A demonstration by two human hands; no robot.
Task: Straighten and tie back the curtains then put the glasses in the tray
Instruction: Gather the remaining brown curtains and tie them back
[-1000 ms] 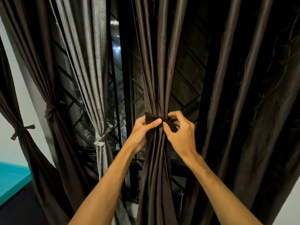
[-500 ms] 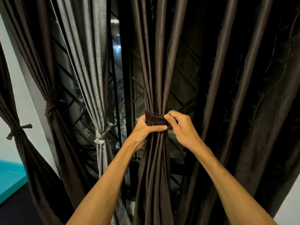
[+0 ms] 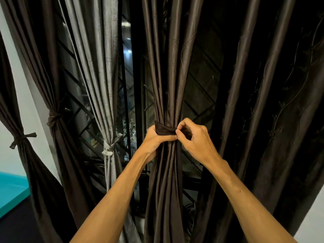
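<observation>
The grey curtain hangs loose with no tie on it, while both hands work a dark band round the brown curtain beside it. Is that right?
Not quite. The head view shows the grey curtain is tied, a knot gathering it low down. The rest stands: the left hand and right hand hold a dark band round the brown curtain.

The brown curtain [image 3: 166,76], just right of the grey curtain [image 3: 105,85], hangs gathered in a narrow upright bundle. A dark band [image 3: 164,129] circles its waist. My left hand [image 3: 154,142] grips the bundle there, and my right hand [image 3: 196,142] pinches the band's end.
</observation>
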